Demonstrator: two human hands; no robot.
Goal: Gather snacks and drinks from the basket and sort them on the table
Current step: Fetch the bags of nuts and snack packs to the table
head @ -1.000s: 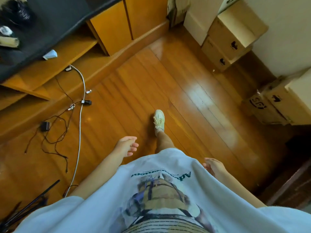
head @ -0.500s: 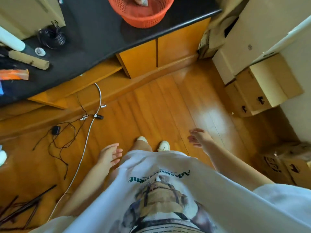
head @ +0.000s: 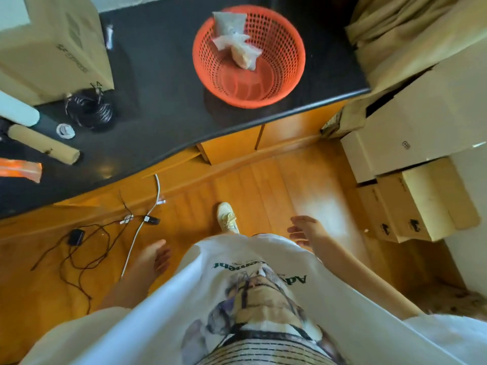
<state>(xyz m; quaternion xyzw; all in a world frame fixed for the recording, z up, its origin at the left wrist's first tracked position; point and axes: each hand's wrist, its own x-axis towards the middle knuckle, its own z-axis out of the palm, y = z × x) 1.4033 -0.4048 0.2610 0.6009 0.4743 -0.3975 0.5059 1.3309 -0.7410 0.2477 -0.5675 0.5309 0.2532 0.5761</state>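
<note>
Nearest the camera: white printed T-shirt [head: 253, 299], both arms out to its sides. Left hand [head: 155, 255] low beside the shirt, above the wooden floor [head: 263, 185], fingers loosely extended, holding nothing. Right hand [head: 305, 229] a little further forward, fingers spread and relaxed, also holding nothing. One pale sneaker [head: 227, 217] planted on the floor between the hands. Left of the sneaker, black cables [head: 79, 248] and a white cable [head: 139, 227] tangled on the floor. Cardboard boxes [head: 411, 206] stacked along the right side.

Beyond the floor: black table [head: 163, 114] on orange cabinets. Near its left edge, a cardboard tube [head: 43, 143], a small white tape roll [head: 65, 130], a black cable coil [head: 89, 109]; a large carton [head: 52, 46] at the far left corner. Orange mesh basket [head: 249, 56] upright toward the right end, close to the front edge. Inside the basket, clear-wrapped snack packets [head: 237, 46] against the far wall; contents not readable. Both hands well apart from the basket.
</note>
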